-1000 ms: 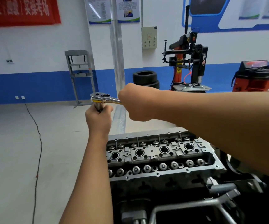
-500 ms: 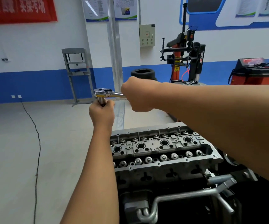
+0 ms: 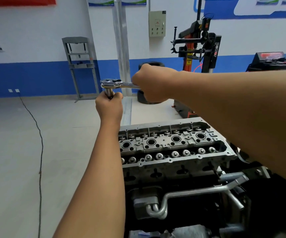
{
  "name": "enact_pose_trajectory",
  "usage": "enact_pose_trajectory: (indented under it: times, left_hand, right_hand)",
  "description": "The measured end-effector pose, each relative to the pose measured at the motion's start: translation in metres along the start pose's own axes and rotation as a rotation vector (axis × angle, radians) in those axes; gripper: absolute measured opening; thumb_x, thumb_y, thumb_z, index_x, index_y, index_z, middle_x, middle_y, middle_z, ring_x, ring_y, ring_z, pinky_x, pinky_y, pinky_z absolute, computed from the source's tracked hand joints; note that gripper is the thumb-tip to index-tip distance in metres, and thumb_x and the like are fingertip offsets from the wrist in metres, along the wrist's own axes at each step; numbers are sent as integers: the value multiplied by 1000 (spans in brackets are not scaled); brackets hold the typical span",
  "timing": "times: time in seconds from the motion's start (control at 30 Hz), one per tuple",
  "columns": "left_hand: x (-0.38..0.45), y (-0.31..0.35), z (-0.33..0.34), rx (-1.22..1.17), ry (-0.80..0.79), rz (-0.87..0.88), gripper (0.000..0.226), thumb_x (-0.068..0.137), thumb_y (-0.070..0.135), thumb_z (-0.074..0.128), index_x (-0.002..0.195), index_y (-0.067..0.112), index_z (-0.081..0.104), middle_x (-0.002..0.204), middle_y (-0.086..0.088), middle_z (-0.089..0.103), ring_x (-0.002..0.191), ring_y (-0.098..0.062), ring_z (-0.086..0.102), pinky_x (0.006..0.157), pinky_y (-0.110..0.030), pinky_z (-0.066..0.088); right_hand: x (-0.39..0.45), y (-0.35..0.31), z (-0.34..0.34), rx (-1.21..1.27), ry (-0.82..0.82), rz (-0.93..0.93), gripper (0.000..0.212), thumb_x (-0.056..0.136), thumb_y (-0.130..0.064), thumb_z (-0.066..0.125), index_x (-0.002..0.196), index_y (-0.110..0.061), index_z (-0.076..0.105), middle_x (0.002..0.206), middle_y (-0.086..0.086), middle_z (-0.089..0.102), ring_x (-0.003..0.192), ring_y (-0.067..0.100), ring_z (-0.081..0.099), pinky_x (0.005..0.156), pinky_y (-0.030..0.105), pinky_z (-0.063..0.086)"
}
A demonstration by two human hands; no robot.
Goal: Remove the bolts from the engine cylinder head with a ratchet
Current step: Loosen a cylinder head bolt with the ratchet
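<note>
You've got the ratchet (image 3: 117, 84) up in the air, beyond the far-left corner of the cylinder head (image 3: 171, 145): your right hand (image 3: 153, 85) is fisted round its handle, your left hand (image 3: 109, 107) wrapped round the extension (image 3: 109, 93) hanging from the ratchet's head. The handle's long axis runs left to right, head pointing left, the extension pointing straight down. Looks like you're between bolts, so next you'd need to lower the extension squarely into a bolt hole before turning.

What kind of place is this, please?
Probably an automotive training workshop: a bare engine cylinder head on a stand, a tyre changer by the wall, and stacked tyres behind.
</note>
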State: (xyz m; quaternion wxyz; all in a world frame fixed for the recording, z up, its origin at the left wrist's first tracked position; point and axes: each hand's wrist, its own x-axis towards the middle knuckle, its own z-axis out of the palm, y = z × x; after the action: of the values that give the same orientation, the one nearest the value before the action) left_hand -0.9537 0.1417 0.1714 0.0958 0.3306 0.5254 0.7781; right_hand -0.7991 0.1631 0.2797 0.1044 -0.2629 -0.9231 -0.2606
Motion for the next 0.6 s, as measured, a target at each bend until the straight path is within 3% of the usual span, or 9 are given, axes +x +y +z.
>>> enact_pose_trajectory:
  times: [0.2, 0.3, 0.47, 0.53, 0.6]
  left_hand:
    - [-2, -2, -6, -42, -12, 8, 29, 85, 7, 70, 68, 16, 48, 53, 15, 42, 47, -2, 39, 49, -17, 42]
    - [-1, -1, -13, -60, -53, -11, 27, 83, 7, 69, 68, 16, 48, 51, 12, 38, 45, -7, 35, 41, -21, 35]
    - [-6, 1, -17, -42, -83, -30, 36, 82, 7, 69, 62, 19, 43, 54, 7, 36, 50, -13, 32, 47, -27, 33]
    - [-13, -2, -19, -42, -115, 0, 29, 80, 6, 70, 64, 11, 47, 54, 6, 36, 51, -13, 33, 47, -25, 34]
    - [-15, -4, -21, -44, -144, 18, 30, 79, 5, 71, 65, 8, 45, 56, 4, 34, 52, -15, 32, 50, -28, 32]
  right_hand:
    - [6, 14, 10, 13, 73, -14, 17, 93, -6, 61, 107, -16, 62, 73, 1, 44, 57, 17, 46, 48, 25, 27]
    - [14, 22, 15, 7, 109, -42, 17, 95, -7, 61, 111, -13, 62, 69, 0, 40, 54, 16, 43, 49, 24, 26]
    - [33, 32, 28, 6, 167, -59, 10, 98, -11, 57, 108, -11, 58, 68, 5, 48, 56, 27, 53, 53, 36, 49]
    - [43, 31, 42, 51, 227, -6, 7, 98, -9, 54, 104, -11, 56, 70, 8, 51, 59, 33, 53, 52, 36, 43]
    - [56, 25, 55, 98, 293, 63, 5, 97, -10, 53, 96, -14, 53, 71, 9, 53, 57, 32, 48, 52, 29, 28]
